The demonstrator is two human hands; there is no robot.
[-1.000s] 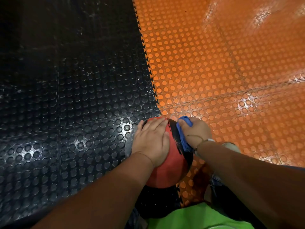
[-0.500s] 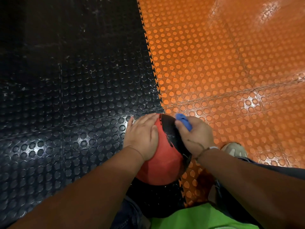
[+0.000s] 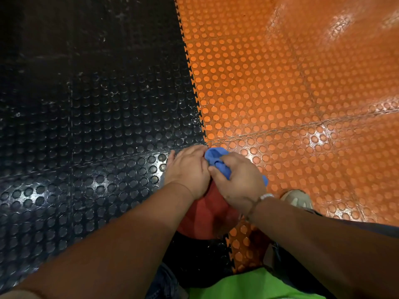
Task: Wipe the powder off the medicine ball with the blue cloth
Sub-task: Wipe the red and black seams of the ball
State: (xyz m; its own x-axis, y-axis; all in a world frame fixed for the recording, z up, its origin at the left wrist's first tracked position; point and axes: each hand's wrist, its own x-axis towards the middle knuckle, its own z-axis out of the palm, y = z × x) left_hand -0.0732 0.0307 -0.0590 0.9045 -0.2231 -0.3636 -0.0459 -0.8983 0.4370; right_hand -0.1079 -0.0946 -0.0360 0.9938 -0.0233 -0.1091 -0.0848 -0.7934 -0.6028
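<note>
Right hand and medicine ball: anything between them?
Head view: the blue cloth, gripped by the right hand, lies between it and the medicine ball.

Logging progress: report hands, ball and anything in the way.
Left hand flat on medicine ball. Right hand grips blue cloth against ball's far side. Nothing blocking; shoe beside ball.

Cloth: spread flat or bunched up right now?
Bunched: the cloth is a crumpled wad, gripped by the right hand against the ball.
</note>
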